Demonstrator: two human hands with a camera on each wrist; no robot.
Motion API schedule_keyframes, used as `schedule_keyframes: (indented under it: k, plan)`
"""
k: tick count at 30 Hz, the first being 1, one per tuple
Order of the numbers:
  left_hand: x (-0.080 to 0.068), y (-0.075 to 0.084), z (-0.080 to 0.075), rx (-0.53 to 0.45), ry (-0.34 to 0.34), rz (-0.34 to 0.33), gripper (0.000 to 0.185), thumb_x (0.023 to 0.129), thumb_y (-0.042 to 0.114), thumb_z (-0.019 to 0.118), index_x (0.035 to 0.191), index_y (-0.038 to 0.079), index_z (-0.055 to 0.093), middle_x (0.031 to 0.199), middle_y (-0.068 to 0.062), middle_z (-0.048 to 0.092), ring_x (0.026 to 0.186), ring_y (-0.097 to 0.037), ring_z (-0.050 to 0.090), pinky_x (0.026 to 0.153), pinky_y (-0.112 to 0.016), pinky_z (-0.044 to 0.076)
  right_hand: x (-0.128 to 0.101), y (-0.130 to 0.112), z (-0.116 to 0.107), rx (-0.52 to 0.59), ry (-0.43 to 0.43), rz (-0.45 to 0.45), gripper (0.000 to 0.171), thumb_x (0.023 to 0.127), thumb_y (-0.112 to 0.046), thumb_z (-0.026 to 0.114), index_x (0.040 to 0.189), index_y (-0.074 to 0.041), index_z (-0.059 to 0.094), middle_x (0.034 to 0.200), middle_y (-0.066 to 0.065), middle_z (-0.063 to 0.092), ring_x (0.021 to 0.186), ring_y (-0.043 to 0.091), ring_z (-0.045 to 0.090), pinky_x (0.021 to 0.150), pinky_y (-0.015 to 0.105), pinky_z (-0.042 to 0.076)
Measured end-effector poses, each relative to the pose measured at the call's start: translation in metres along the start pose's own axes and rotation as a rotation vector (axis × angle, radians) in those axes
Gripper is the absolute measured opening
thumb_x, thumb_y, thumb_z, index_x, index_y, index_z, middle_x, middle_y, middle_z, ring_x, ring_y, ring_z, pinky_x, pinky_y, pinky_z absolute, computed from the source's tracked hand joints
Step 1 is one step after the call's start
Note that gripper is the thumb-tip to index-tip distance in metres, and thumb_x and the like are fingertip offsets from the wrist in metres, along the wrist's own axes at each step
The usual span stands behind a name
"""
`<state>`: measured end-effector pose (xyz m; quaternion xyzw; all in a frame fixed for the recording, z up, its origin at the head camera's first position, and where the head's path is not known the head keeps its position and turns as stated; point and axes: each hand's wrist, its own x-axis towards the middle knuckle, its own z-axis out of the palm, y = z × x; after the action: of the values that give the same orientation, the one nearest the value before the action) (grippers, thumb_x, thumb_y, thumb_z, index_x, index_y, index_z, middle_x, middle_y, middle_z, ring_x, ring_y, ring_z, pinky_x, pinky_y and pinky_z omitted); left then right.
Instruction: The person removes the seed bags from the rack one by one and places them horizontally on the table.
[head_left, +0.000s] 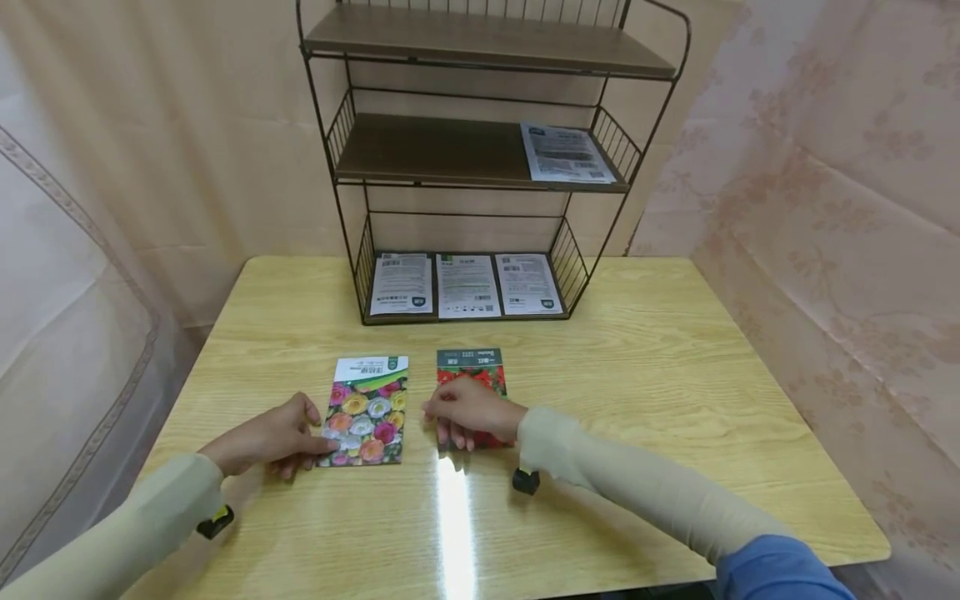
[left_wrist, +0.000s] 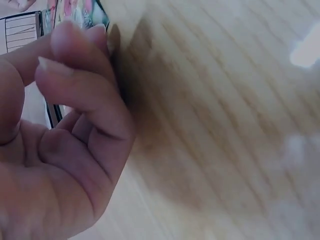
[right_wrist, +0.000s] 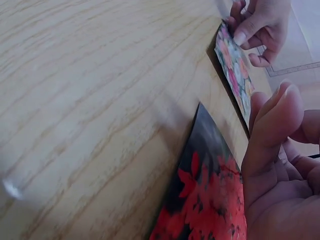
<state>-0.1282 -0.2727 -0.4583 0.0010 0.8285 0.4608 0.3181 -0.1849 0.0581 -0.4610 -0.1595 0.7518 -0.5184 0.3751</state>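
A seed packet with many-coloured flowers (head_left: 367, 417) lies on the table, its white header away from me. My left hand (head_left: 273, 437) pinches its lower left corner, thumb on top; the right wrist view shows this packet (right_wrist: 234, 70) slightly raised at the near edge. To its right is a dark seed packet with red flowers (head_left: 468, 358). Over that red packet hovers my right hand (head_left: 476, 410), fingers loosely bent and reaching past its left edge, covering much of its middle. In the right wrist view the right hand (right_wrist: 285, 165) is beside the red packet (right_wrist: 205, 200), with nothing between its fingers.
A three-tier wire shelf rack (head_left: 480, 150) stands at the back of the table (head_left: 637, 375). Three packets, printed backs up, fill its bottom tier, including a middle one (head_left: 467, 287). More white printed packets (head_left: 567, 154) lie at the right of the middle tier.
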Motion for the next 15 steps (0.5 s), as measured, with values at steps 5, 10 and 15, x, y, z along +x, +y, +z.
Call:
schedule_keyframes:
  k: [5,10,15]
  plan:
    - [0.002,0.010,-0.006,0.074,-0.026,0.016,0.031,0.099,0.025,0.071,0.103,0.002,0.051,0.077,-0.010,0.066,0.056,-0.017,0.055,0.049,-0.028,0.042,-0.001,-0.003,-0.004,0.004,0.000,-0.011,0.028,0.106,-0.026,0.060,0.107,0.000,0.071,0.076,0.015,0.071,0.045,0.011,0.053,0.041,0.024,0.045]
    - [0.010,0.034,-0.018,0.085,-0.020,0.087,0.024,0.104,0.025,0.063,0.103,0.002,0.061,0.087,-0.012,0.066,0.067,-0.021,0.056,0.053,-0.030,0.042,-0.001,-0.007,-0.006,0.009,-0.014,-0.033,0.031,0.106,-0.026,0.060,0.111,0.003,0.070,0.077,0.013,0.070,0.047,0.011,0.053,0.042,0.023,0.045]
    - [0.021,0.075,-0.025,0.000,0.016,0.201,0.037,0.106,0.037,0.059,0.111,0.001,0.063,0.092,-0.016,0.066,0.072,-0.023,0.057,0.059,-0.032,0.048,0.001,-0.017,-0.014,0.048,-0.015,-0.064,0.039,0.107,-0.031,0.057,0.117,0.005,0.067,0.077,0.010,0.069,0.049,0.012,0.051,0.043,0.024,0.043]
